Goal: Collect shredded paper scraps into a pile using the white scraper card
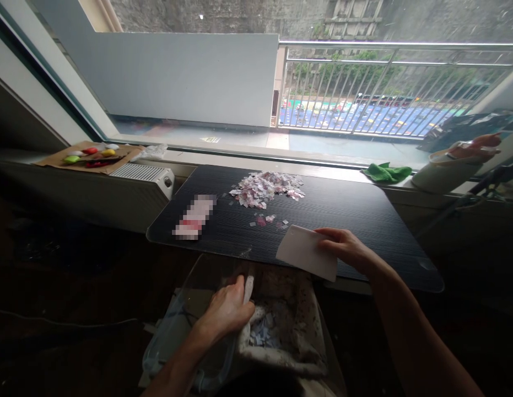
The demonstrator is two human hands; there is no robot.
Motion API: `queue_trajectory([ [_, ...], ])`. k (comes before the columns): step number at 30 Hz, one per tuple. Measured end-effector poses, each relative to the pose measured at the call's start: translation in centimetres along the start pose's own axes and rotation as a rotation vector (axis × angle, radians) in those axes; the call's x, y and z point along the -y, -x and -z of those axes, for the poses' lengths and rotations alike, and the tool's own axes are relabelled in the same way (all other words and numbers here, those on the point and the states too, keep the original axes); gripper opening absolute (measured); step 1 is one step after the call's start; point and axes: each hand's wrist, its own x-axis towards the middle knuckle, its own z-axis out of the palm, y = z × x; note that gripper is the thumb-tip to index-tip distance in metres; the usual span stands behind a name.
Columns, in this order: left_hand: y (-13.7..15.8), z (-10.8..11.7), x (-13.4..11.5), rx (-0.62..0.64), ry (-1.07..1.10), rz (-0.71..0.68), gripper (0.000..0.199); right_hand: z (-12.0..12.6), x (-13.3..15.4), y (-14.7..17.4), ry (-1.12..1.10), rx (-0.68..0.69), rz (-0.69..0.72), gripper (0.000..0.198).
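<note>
My right hand [343, 244] pinches a white card [303, 252] by its upper right side, over the front edge of the black table [347, 204]. Below that edge, my left hand [227, 309] is closed on the near-left rim of a cloth-lined basket [283, 355]. Small paper scraps [262, 335] lie inside it. A heap of cut pink and white paper pieces [264, 187] covers the table's far middle, and a few loose pieces [266, 219] are scattered nearer me. At the table's left lies a pale and red strip [194, 218], its surface blurred out.
A clear plastic bin [190, 331] stands left of the basket. Behind the table runs a windowsill with a green cloth [387, 172] and a white container [440, 171]. A radiator [144, 173] and a cardboard sheet [88, 157] with colourful items are at left.
</note>
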Motion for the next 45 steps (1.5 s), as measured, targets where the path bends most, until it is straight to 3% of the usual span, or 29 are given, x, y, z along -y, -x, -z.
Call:
queue_trajectory([
  [3, 0.0, -0.2, -0.5, 0.005, -0.029, -0.01, 0.029, 0.2, -0.1, 0.0, -0.037, -0.075, 0.031, 0.04],
  [7, 0.0, -0.5, -1.9, -0.003, -0.085, -0.083, 0.038, 1.4, -0.8, -0.5, -0.056, -0.362, 0.044, 0.047],
  [12, 0.1, -0.5, -4.0, 0.012, -0.105, -0.162, 0.055, 1.9, -1.6, -1.8, 0.131, -0.526, 0.067, 0.044],
  [15, 0.2, -0.5, -4.7, 0.022, -0.101, -0.198, 0.061, 0.6, -1.3, -2.1, 0.194, -0.504, 0.09, 0.043],
  [19, 0.3, -0.5, -4.5, 0.025, -0.099, -0.19, 0.062, -1.3, -0.5, -2.3, 0.141, -0.367, 0.106, 0.043],
  [26, 0.2, -0.5, -4.2, 0.031, -0.082, -0.168, 0.054, -1.7, 0.3, -3.6, 0.15, -0.398, 0.101, 0.047],
  [33, 0.1, -0.6, -4.4, 0.033, -0.081, -0.166, 0.051, -3.1, 0.6, -3.0, 0.029, -0.146, 0.118, 0.045],
  [39, 0.2, -0.6, -4.4, 0.025, -0.107, -0.159, 0.055, -2.0, -0.3, -2.8, 0.063, -0.293, 0.074, 0.045],
  [45, 0.2, -0.7, -4.7, 0.021, -0.094, -0.178, 0.064, -3.6, 0.0, -2.3, 0.05, -0.164, 0.122, 0.04],
])
